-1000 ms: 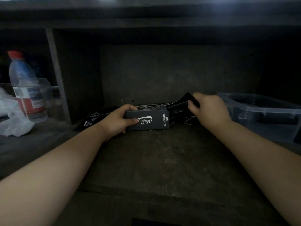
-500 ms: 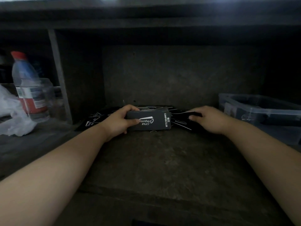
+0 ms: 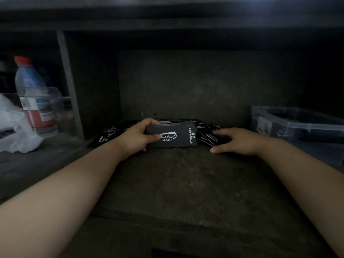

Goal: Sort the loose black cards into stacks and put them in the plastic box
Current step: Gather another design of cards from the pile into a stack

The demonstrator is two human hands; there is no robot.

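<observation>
My left hand (image 3: 138, 137) grips a thick stack of black cards (image 3: 176, 135) with white print, held upright on its long edge at the back of a dark shelf. Loose black cards (image 3: 208, 139) lie flat to the right of the stack, and more loose cards (image 3: 109, 135) lie to its left behind my wrist. My right hand (image 3: 238, 141) rests over the right-hand loose cards with fingers spread and thumb on the shelf. The clear plastic box (image 3: 297, 125) stands at the far right and holds some dark items.
A clear water bottle (image 3: 34, 97) with a red cap and label stands at the far left beside a crumpled white plastic bag (image 3: 13, 131). An upright divider (image 3: 69, 84) separates that bay. The shelf back wall (image 3: 186, 86) is close behind the cards.
My right hand held a few cards raised a second ago, lowered them beside the stack, and now lies flatter over the loose cards. The left hand kept its hold on the stack.
</observation>
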